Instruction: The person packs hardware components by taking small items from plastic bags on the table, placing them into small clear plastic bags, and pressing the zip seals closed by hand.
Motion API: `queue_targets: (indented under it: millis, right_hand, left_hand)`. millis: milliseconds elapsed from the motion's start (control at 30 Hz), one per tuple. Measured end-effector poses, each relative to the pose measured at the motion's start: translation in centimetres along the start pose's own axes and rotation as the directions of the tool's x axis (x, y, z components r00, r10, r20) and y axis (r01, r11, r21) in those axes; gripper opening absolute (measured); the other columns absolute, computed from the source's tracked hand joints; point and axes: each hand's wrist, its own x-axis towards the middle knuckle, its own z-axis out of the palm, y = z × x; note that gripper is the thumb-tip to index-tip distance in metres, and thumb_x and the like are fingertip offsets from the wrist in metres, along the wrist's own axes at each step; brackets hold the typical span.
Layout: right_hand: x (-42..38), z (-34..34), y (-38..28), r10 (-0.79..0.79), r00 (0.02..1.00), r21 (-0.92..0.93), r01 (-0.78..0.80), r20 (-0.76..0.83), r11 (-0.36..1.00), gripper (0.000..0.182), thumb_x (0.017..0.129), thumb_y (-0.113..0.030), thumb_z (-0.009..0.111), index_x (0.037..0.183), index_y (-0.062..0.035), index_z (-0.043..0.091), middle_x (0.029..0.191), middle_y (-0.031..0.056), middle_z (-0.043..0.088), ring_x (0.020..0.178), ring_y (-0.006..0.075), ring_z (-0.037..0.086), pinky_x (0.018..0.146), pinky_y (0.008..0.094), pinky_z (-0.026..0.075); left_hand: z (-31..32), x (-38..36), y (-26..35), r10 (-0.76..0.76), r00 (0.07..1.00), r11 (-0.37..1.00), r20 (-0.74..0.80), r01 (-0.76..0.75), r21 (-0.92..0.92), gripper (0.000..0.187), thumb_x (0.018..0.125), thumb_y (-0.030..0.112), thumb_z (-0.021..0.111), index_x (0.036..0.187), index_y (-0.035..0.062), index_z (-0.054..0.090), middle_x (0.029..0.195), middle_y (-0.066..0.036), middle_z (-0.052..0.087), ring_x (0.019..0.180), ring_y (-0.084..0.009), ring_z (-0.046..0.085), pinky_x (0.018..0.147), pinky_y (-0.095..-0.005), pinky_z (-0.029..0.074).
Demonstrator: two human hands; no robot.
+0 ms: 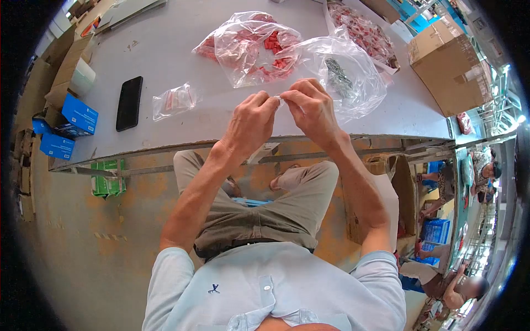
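My left hand point(254, 118) and my right hand point(311, 108) meet over the table's near edge, fingertips pinched close together. Between them shows a tiny pale piece point(278, 98), too small to name. Just beyond my hands lies a clear plastic bag of small red parts point(274, 43), its mouth spread. To the right of it, a second clear bag holds a bunch of thin dark metal pieces point(338, 78). A small flat clear bag point(175, 101) with a few red-and-white pieces rests left of my left hand.
A black phone point(129, 103) lies on the grey table point(182, 49). Blue boxes point(77, 117) stand at its left edge. At the far right are a tray of red packets point(364, 33) and a cardboard box point(450, 66). Other people sit farther right.
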Motion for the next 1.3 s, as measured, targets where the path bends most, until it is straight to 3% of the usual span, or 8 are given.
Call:
queue_targets:
  millis: [233,467,667,767,867,1067,1200,1300]
  right_hand:
    - [1.8,-1.4,-0.9,0.007,0.987,-0.078,0.005,0.158,0.997,0.019,0.085,0.003,0.073,0.102,-0.004,0.077,0.101,0.0096,0.074,0.103,0.0269,0.068,0.09,0.0396,0.056]
    - [6.6,0.2,4.4,0.181,0.982,0.2,-0.19,0.061,0.961,0.013,0.092,-0.008,0.069,0.103,-0.0068,0.077,0.104,0.015,0.077,0.088,0.0312,0.075,0.078,0.0421,0.06]
    - [11.7,6.9,10.1,0.097,0.942,-0.055,-0.083,0.322,0.995,0.019,0.086,-0.015,0.075,0.103,-0.0067,0.077,0.093,0.0138,0.078,0.088,0.0273,0.076,0.078,0.0386,0.059]
    - [12.7,8.4,10.2,0.222,0.757,-0.173,-0.146,0.614,0.974,0.025,0.077,-0.021,0.078,0.099,-0.0098,0.078,0.09,0.0134,0.077,0.087,0.0291,0.075,0.079,0.0413,0.057]
    - [13.1,8.5,10.3,0.23,0.722,-0.147,-0.177,0.653,0.973,0.026,0.077,-0.021,0.077,0.099,-0.0075,0.077,0.09,0.013,0.077,0.086,0.0287,0.075,0.079,0.0405,0.057]
    - [10.6,7.7,12.0,0.223,0.916,0.156,-0.287,0.333,0.945,0.022,0.08,-0.012,0.074,0.1,-0.0043,0.077,0.095,0.0129,0.078,0.087,0.0258,0.075,0.081,0.0385,0.059]
    - [9.1,5.6,9.8,0.243,0.942,0.265,-0.301,0.231,0.916,0.02,0.085,-0.011,0.076,0.103,-0.0025,0.077,0.094,0.0112,0.078,0.086,0.0205,0.074,0.08,0.0347,0.059]
    - [7.5,3.9,6.7,0.272,0.931,0.448,-0.357,0.243,0.82,0.019,0.09,-0.002,0.075,0.109,-0.002,0.076,0.096,0.0043,0.076,0.091,0.0087,0.069,0.082,0.0267,0.057]
  left_hand:
    - [0.8,-0.4,-0.3,0.01,1.0,1.0,0.01,-0.01,0.017,0.006,0.094,0.002,0.067,0.097,-0.0025,0.069,0.09,-0.016,0.065,0.08,-0.0356,0.066,0.072,-0.0438,0.056]
    - [0.6,-2.1,-3.1,-0.314,0.949,0.913,-0.015,0.297,-0.281,0.008,0.094,0.001,0.067,0.102,-0.0014,0.07,0.087,-0.011,0.066,0.072,-0.0203,0.065,0.068,-0.0337,0.055]
    - [0.5,-2.0,-3.6,-0.313,0.948,0.912,-0.055,0.284,-0.297,0.009,0.095,0.002,0.068,0.102,-0.0017,0.07,0.087,-0.011,0.066,0.07,-0.0186,0.064,0.065,-0.0309,0.054]
    - [0.7,-2.1,-3.8,-0.326,0.944,0.91,-0.053,0.298,-0.289,0.009,0.095,0.002,0.067,0.102,-0.002,0.07,0.088,-0.011,0.066,0.071,-0.0199,0.065,0.065,-0.0315,0.054]
    - [0.9,-2.2,-4.1,-0.308,0.949,0.919,-0.068,0.278,-0.28,0.008,0.095,0.001,0.067,0.102,-0.0022,0.07,0.088,-0.012,0.067,0.072,-0.0216,0.066,0.064,-0.033,0.055]
    - [0.8,-2.2,-3.8,-0.268,0.956,0.945,-0.121,0.236,-0.225,0.008,0.093,-0.001,0.068,0.101,-0.0015,0.07,0.087,-0.013,0.067,0.07,-0.025,0.068,0.063,-0.0353,0.055]
    - [1.0,-2.3,-3.7,-0.293,0.948,0.946,-0.125,0.269,-0.179,0.008,0.093,-0.001,0.068,0.1,-0.0004,0.07,0.087,-0.014,0.066,0.07,-0.0266,0.067,0.063,-0.036,0.054]
    - [1.4,-2.5,-4.0,-0.252,0.95,0.958,-0.184,0.219,-0.184,0.009,0.092,-0.001,0.069,0.101,0.0003,0.069,0.087,-0.014,0.065,0.07,-0.0264,0.066,0.063,-0.0361,0.054]
